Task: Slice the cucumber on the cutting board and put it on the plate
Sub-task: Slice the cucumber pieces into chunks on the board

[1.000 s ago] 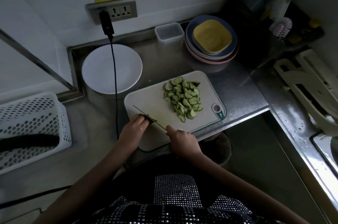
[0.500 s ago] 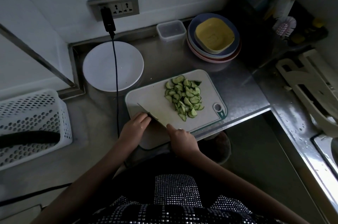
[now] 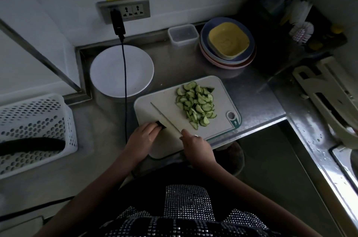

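Note:
A pale cutting board (image 3: 155, 105) lies on the steel counter. On its right half sits a heap of several green cucumber slices (image 3: 196, 105). My left hand (image 3: 142, 137) holds a short dark cucumber end piece (image 3: 160, 124) down at the board's near left. My right hand (image 3: 195, 143) grips the handle of a knife (image 3: 163, 115), whose thin blade runs diagonally across the board right beside the end piece. A white plate (image 3: 108, 70) stands behind the board to the left, with nothing on it.
A black cable (image 3: 124, 81) hangs from the wall socket across the plate's front. A white perforated basket (image 3: 36, 118) with a dark cucumber stands at the left. Stacked coloured dishes (image 3: 228, 43) and a small clear box (image 3: 183, 34) are at the back. A sink edge runs on the right.
The knife blade has swung up and now lies longer across the board beside the end piece. Both hands stay at the board's near edge; the view shifted slightly.

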Demonstrator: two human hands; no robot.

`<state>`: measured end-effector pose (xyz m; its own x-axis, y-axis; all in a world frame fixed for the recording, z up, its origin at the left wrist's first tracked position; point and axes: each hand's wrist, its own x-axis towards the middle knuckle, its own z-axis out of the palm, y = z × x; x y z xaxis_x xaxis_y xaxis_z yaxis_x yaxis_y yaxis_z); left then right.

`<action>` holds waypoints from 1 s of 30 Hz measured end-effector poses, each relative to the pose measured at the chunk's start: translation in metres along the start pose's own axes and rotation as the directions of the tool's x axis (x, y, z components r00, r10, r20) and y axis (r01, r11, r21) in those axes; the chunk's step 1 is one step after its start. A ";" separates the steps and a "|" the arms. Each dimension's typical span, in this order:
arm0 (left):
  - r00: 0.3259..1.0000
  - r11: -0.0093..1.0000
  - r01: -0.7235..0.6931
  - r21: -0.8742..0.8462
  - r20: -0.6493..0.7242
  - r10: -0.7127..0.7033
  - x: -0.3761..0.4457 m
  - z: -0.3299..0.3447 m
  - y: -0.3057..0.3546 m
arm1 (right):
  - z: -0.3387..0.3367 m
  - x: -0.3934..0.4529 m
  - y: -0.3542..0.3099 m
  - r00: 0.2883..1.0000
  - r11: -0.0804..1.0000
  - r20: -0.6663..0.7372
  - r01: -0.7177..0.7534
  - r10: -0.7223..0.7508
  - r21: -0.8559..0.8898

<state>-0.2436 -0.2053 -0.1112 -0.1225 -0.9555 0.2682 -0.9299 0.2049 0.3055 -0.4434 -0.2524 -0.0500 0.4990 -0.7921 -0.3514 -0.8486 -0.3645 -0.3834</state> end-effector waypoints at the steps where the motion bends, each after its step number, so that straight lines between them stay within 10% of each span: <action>1: 1.000 1.000 0.000 0.012 -0.007 0.000 0.001 -0.001 0.002 | 0.001 0.000 -0.001 1.000 1.000 0.009 0.023 -0.023 -0.014; 30: 0.999 1.000 0.025 0.010 -0.038 -0.025 0.004 -0.005 0.005 | 0.003 0.001 -0.011 0.987 0.994 0.161 0.034 -0.018 -0.100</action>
<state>-0.2475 -0.2068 -0.1042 -0.0861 -0.9517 0.2946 -0.9361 0.1785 0.3029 -0.4332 -0.2478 -0.0489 0.5358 -0.6966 -0.4771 -0.8443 -0.4388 -0.3076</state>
